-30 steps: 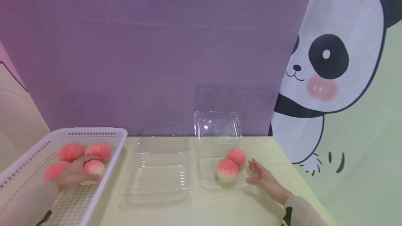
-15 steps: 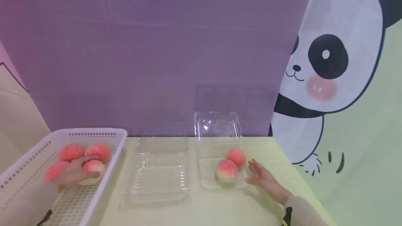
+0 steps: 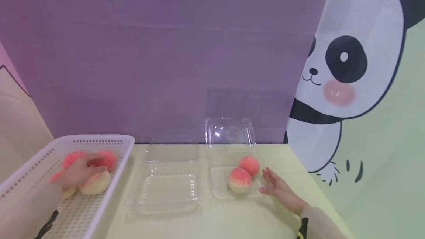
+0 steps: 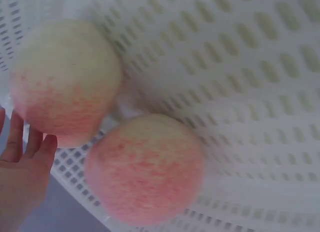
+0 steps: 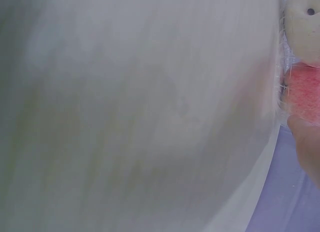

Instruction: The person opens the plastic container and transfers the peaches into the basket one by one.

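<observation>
My left hand (image 3: 77, 172) is over the white plastic basket (image 3: 121, 180), its fingers spread above the back-right peach (image 3: 110, 158). The front-right peach (image 3: 97, 184), pink above and cream below, lies just under the thumb. In the left wrist view the fingertips are at the lower edge of one peach (image 4: 65, 77), with another peach (image 4: 145, 169) beside it. My right hand (image 3: 282, 193) is held open with nothing in it, right of a clear container (image 3: 219, 185). Two touching peaches, a front one (image 3: 240, 180) and a back one (image 3: 249, 166), sit in that container.
A second clear clamshell container (image 3: 169, 191) with its lid raised stands between the basket and the filled one. The raised lid (image 3: 230, 134) of the right container leans toward the purple backdrop (image 3: 166, 65). Pale tabletop (image 3: 232, 220) extends in front.
My left hand has lifted off the front-right peach and shifted back toward the back-right one. The front peaches have rolled slightly, showing more cream. My right hand has stayed put.
</observation>
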`<control>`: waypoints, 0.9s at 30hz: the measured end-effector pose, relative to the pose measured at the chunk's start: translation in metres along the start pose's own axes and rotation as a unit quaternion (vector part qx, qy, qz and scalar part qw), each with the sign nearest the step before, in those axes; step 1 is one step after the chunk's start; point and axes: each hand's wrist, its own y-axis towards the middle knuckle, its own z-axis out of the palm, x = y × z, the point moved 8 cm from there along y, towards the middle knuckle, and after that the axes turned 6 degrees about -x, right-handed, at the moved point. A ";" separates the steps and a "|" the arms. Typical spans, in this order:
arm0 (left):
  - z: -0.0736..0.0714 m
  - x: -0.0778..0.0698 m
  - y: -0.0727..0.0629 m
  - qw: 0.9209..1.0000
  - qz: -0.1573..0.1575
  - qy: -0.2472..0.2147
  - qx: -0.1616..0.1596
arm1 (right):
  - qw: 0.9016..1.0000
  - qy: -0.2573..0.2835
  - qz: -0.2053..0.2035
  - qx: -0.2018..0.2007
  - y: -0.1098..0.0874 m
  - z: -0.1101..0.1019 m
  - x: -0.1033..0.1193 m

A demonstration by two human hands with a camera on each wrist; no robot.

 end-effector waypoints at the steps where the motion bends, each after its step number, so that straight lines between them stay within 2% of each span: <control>1: 0.000 -0.003 0.001 1.000 -0.005 -0.007 0.003 | 1.000 0.000 0.000 0.000 0.000 0.000 0.000; 5: -0.004 -0.022 0.003 1.000 0.011 0.004 -0.005 | 1.000 -0.004 0.003 0.001 0.001 0.000 0.000; 8: -0.008 -0.042 0.005 0.999 0.032 0.024 -0.023 | 1.000 -0.007 0.006 0.000 0.001 0.000 0.000; 12: -0.012 -0.069 0.005 0.998 0.043 0.035 -0.033 | 1.000 -0.004 0.007 -0.001 0.001 -0.001 0.000; 16: -0.010 -0.097 0.005 0.999 0.038 0.030 -0.013 | 1.000 -0.003 0.006 0.002 0.002 -0.001 0.000; 21: 0.003 -0.129 0.003 0.999 0.022 -0.003 0.027 | 1.000 -0.004 0.004 0.003 0.003 -0.001 0.000; 25: 0.017 -0.154 0.004 0.998 0.034 -0.028 0.042 | 1.000 -0.005 0.005 0.000 0.003 -0.001 -0.001; 27: 0.024 -0.166 0.005 0.997 0.050 -0.042 0.044 | 1.000 -0.006 0.006 -0.002 0.003 -0.001 -0.001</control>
